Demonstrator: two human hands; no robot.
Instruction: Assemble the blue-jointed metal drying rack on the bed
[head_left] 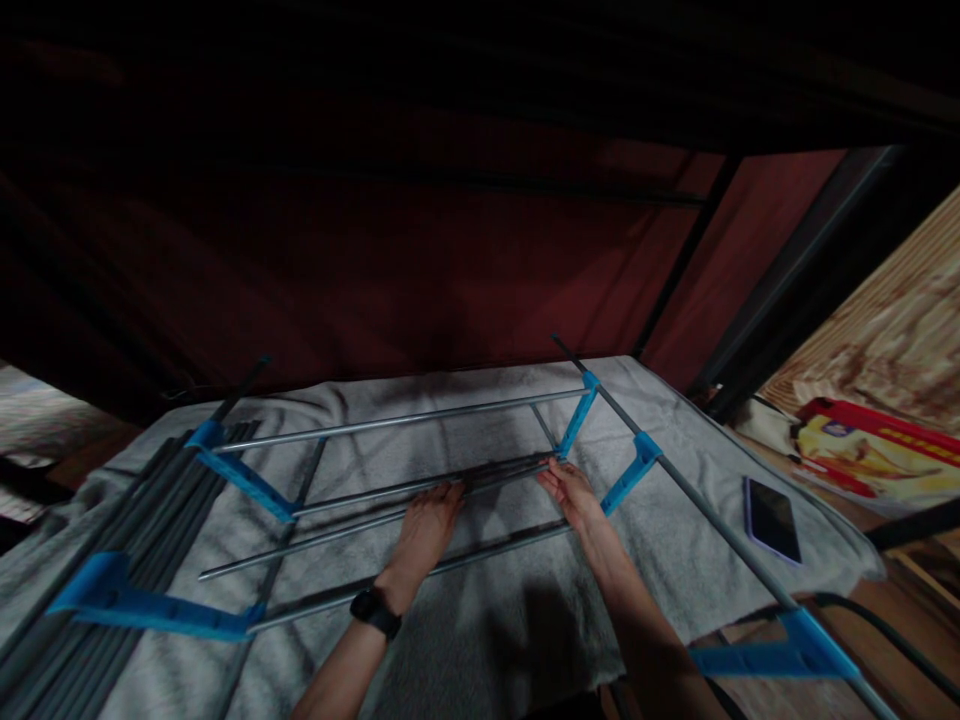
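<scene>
A grey metal rod (300, 543) runs at a slant across a partly assembled rack of grey tubes and blue plastic brackets. My left hand (431, 520), with a dark watch at the wrist, is wrapped over this rod near its middle. At the rod's far right end, my right hand (568, 488) pinches it close to a blue bracket (576, 422). The rod's left end sticks out free, apart from the left blue bracket (255, 487). Another crossbar (405, 412) spans the brackets behind my hands, and a lower crossbar (502, 545) passes in front of them.
Several loose grey tubes (161, 520) lie bundled on the left of the grey cloth (457, 620). A phone (772, 520) rests on the cloth at the right. Beyond it is a red and yellow package (870, 450). A dark red panel (420, 270) stands behind the rack.
</scene>
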